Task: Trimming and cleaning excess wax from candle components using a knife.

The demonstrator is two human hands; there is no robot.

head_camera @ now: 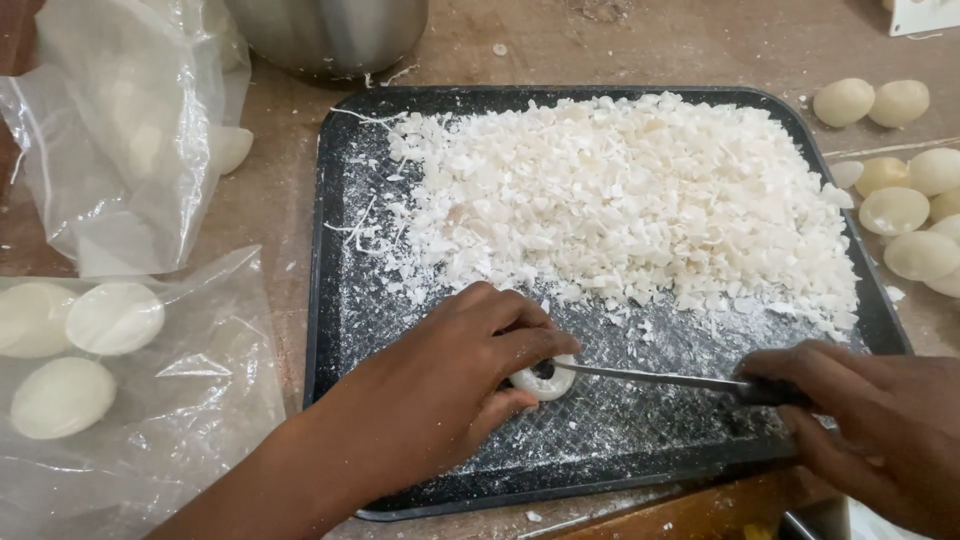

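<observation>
Left hand [440, 385] grip pinches a white ring [543, 379] on the black tray [335, 300]; right hand [870, 430] grip clasps a knife [650, 378].

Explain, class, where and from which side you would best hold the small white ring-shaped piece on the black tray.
Probably the white ring by its rounded outer rim, from the left, as the left hand does: it lies flat, and the knife enters its centre hole from the right.

Left hand [450, 385] on white ring [545, 380], right hand [870, 420] gripping knife [650, 378] over black tray [340, 330].
</observation>
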